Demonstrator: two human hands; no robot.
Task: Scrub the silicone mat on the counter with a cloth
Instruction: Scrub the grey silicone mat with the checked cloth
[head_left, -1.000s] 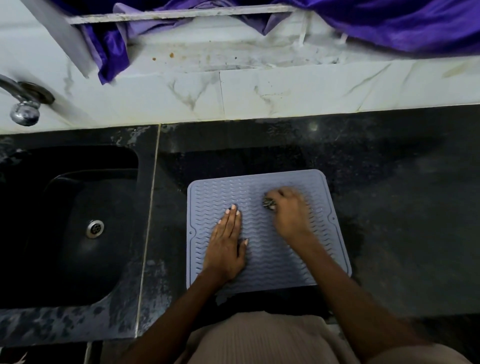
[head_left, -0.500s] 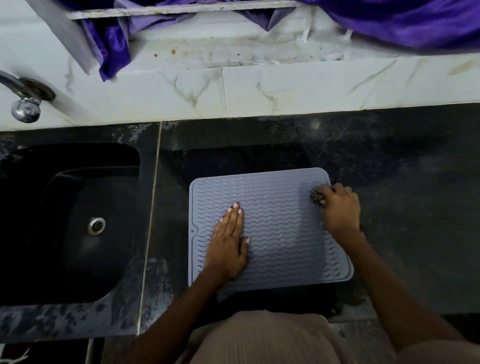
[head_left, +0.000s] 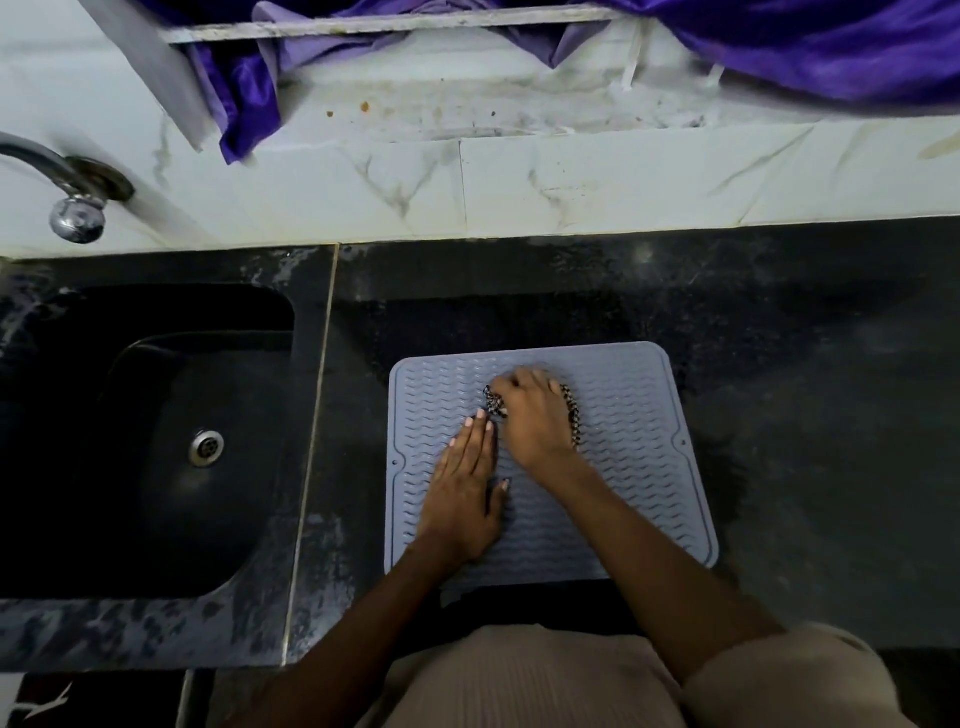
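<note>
A grey-blue silicone mat (head_left: 628, 457) with a wavy ribbed surface lies flat on the black counter (head_left: 805, 395), near its front edge. My left hand (head_left: 465, 493) rests flat on the mat's left half, fingers straight and together. My right hand (head_left: 535, 421) sits on the upper middle of the mat with its fingers curled round a small dark speckled cloth (head_left: 571, 415). The cloth shows at the fingertips and along the hand's right side; most of it is hidden under the palm.
A black sink (head_left: 156, 441) with a steel drain (head_left: 206, 448) lies to the left of the mat. A chrome tap (head_left: 72, 208) juts from the white marble backsplash. Purple fabric (head_left: 831, 47) hangs over the ledge above.
My right hand swept with the cloth to the mat's right edge, then back left to its upper middle. My left hand stayed flat in the same place.
</note>
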